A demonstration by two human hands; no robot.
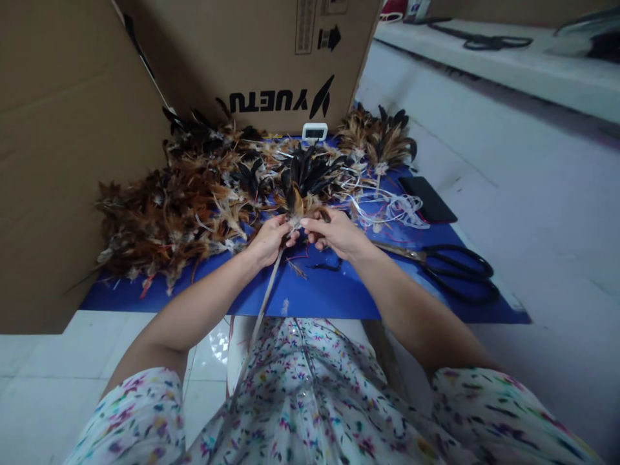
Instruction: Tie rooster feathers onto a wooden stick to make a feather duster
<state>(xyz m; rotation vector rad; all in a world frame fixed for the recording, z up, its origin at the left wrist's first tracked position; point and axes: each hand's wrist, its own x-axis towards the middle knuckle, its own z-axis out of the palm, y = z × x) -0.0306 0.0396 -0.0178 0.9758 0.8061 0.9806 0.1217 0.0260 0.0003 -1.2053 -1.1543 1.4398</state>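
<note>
My left hand (271,240) is closed around the base of a feather duster (305,171), where dark and brown feathers meet a thin stick (265,300). The stick slants down from that hand toward my lap. My right hand (335,234) is closed in a pinch beside the same base, with a small brown feather (320,214) at its thumb and fingers. Exactly how the fingertips meet the feather is partly hidden. Loose brown and black feathers (179,200) are heaped to the left on the blue table (334,294).
Black-handled scissors (455,271) lie on the right, near a dark phone (427,199) and tangled white strips (400,208). Another feather bunch (380,139) sits at the back right. A small white digital timer (314,132) stands before a large cardboard box (252,58).
</note>
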